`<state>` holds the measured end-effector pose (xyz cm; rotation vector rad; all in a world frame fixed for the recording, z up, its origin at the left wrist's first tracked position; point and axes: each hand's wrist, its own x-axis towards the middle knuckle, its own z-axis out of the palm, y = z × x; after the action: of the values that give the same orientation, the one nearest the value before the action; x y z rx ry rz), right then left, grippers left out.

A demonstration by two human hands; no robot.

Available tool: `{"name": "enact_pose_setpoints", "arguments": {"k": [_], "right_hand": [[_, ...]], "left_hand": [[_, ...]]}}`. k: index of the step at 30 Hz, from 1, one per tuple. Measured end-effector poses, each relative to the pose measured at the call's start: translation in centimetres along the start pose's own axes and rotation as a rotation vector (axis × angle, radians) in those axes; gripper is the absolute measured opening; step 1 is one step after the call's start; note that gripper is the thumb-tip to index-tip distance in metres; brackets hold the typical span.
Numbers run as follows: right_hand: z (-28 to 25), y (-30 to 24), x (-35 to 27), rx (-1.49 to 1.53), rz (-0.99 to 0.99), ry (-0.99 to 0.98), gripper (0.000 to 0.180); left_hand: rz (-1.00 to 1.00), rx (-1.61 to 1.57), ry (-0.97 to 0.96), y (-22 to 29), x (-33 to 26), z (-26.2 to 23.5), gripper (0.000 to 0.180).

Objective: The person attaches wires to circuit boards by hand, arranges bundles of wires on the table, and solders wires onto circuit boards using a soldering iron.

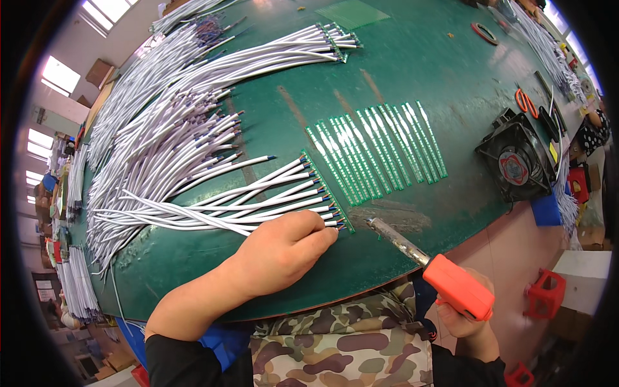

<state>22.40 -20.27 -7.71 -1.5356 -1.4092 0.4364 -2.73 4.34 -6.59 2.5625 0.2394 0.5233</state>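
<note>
My left hand (284, 248) lies on the green table (412, 71), its fingertips pressing the end of a white cable (258, 209) against a narrow green circuit strip (327, 191). Several white cables lie side by side with their ends at that strip. My right hand (467, 319) grips the orange handle of a soldering iron (431, 263). The iron's metal tip rests just right of the strip's near end. A row of several bare green circuit strips (380, 149) lies further back on the table.
A big heap of loose white cables (155, 129) covers the table's left side. Another wired strip bundle (322, 42) lies at the back. A black fan (516, 161), orange scissors (525, 101) and a red tape ring (483, 32) sit to the right.
</note>
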Motion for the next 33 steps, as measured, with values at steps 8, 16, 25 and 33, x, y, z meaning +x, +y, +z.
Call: {"name": "enact_pose_setpoints", "arguments": {"k": [8, 16, 25, 33], "right_hand": [[0.8, 0.5, -0.3, 0.085, 0.048, -0.035, 0.022], [0.6, 0.5, 0.2, 0.041, -0.004, -0.053, 0.022], [0.0, 0.7, 0.4, -0.052, -0.139, -0.151, 0.051], [-0.2, 0.8, 0.4, -0.092, -0.178, -0.193, 0.059]], "left_hand": [[0.079, 0.179, 0.094, 0.0, 0.0, 1.9, 0.035], [0.057, 0.185, 0.05, 0.0, 0.0, 2.1, 0.036], [0.054, 0.189, 0.027, -0.1, 0.2, 2.0, 0.036], [0.04, 0.193, 0.009, 0.1, 0.3, 1.9, 0.035]]}}
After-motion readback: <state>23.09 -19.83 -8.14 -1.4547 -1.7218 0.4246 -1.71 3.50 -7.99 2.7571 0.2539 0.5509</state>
